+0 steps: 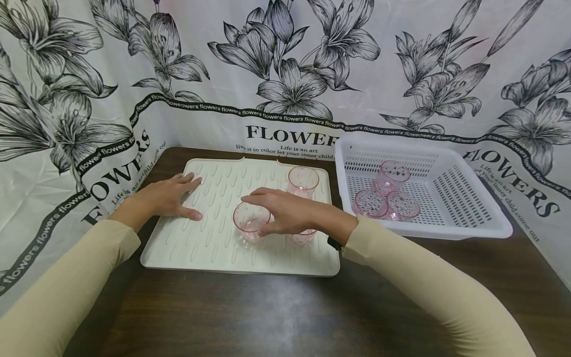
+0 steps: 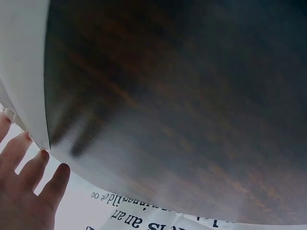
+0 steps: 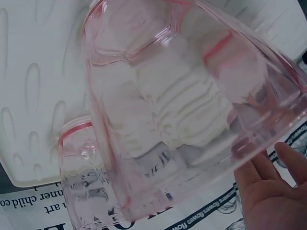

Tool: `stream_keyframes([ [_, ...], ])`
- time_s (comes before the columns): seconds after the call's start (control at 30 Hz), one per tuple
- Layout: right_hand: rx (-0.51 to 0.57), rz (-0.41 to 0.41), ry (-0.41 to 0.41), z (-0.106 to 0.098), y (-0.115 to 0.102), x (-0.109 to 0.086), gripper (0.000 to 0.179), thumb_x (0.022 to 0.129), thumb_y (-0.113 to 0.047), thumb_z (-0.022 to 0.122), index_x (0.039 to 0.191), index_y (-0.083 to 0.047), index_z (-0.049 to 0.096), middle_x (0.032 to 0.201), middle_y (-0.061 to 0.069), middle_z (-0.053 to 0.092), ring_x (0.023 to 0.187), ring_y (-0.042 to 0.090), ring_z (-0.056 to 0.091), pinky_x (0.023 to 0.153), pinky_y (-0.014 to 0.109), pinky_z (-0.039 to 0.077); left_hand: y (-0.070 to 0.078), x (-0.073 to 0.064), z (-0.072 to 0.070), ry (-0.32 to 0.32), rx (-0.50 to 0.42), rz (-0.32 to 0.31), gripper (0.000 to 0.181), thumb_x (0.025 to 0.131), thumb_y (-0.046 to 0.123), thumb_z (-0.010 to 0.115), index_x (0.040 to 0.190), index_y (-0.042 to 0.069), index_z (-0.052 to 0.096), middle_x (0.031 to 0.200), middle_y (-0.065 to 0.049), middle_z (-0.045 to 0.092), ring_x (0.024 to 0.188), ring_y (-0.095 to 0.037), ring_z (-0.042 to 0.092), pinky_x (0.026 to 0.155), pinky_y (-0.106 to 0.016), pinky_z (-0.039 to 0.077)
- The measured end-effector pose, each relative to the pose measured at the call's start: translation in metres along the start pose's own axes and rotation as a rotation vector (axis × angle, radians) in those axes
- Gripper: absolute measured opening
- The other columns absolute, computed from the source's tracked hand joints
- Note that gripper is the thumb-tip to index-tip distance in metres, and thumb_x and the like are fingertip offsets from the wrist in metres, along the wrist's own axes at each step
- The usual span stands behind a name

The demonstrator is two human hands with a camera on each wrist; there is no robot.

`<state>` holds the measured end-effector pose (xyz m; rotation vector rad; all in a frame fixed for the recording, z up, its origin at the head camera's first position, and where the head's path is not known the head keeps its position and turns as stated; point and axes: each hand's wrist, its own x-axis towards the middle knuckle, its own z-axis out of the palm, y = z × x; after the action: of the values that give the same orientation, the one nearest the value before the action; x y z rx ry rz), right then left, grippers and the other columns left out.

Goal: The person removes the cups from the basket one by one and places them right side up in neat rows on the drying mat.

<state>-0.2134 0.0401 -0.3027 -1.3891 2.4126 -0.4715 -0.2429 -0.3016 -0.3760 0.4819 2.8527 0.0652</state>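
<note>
A clear pink-tinted glass (image 1: 251, 224) is at the middle of the cream ridged drying mat (image 1: 200, 248). My right hand (image 1: 287, 213) holds it from the right, thumb in front and fingers at the far side of the rim. In the right wrist view this glass (image 3: 182, 110) looms large beside the fingers (image 3: 259, 177). Behind my right hand, another pink glass (image 1: 303, 179) shows on the mat; a third glass (image 1: 302, 238) is mostly hidden under the hand. My left hand (image 1: 171, 196) rests spread on the mat's left edge.
At the right, a white slotted plastic basket (image 1: 455, 228) contains three pink glasses (image 1: 403, 206). The dark wooden table (image 1: 232, 312) extends in front of the mat. A flower-printed cloth (image 1: 187, 126) hangs behind and at both sides.
</note>
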Motion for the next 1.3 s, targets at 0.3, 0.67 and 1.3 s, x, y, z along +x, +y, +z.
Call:
stream_keyframes([
  [0.3, 0.010, -0.011, -0.005, 0.003, 0.000, 0.003, 0.076, 0.089, -0.021, 0.077, 0.152, -0.007, 0.039, 0.150, 0.011, 0.043, 0.138, 0.022, 0.042, 0.113, 0.033, 0.035, 0.001, 0.001, -0.001, -0.007, -0.011, -0.005, 0.122, 0.070, 0.084, 0.062, 0.156, 0.005, 0.028, 0.159, -0.029, 0.022, 0.143, -0.054, 0.021, 0.100, -0.072, 0.033],
  [0.67, 0.020, -0.021, -0.026, 0.002, -0.001, 0.007, 0.070, 0.090, -0.021, 0.076, 0.150, -0.010, 0.043, 0.150, 0.008, 0.045, 0.139, 0.018, 0.040, 0.113, 0.030, 0.032, 0.001, -0.001, -0.002, -0.011, -0.017, -0.010, 0.121, 0.070, 0.083, 0.063, 0.156, 0.005, 0.028, 0.159, -0.028, 0.022, 0.143, -0.053, 0.021, 0.101, -0.072, 0.033],
  [1.3, 0.055, -0.048, -0.004, 0.004, -0.003, 0.010, 0.071, 0.090, -0.015, 0.076, 0.151, -0.015, 0.040, 0.144, 0.009, 0.046, 0.133, 0.017, 0.044, 0.108, 0.029, 0.038, -0.001, 0.002, 0.001, -0.012, -0.019, -0.017, 0.122, 0.069, 0.085, 0.062, 0.156, 0.006, 0.028, 0.159, -0.028, 0.021, 0.143, -0.053, 0.020, 0.100, -0.072, 0.033],
])
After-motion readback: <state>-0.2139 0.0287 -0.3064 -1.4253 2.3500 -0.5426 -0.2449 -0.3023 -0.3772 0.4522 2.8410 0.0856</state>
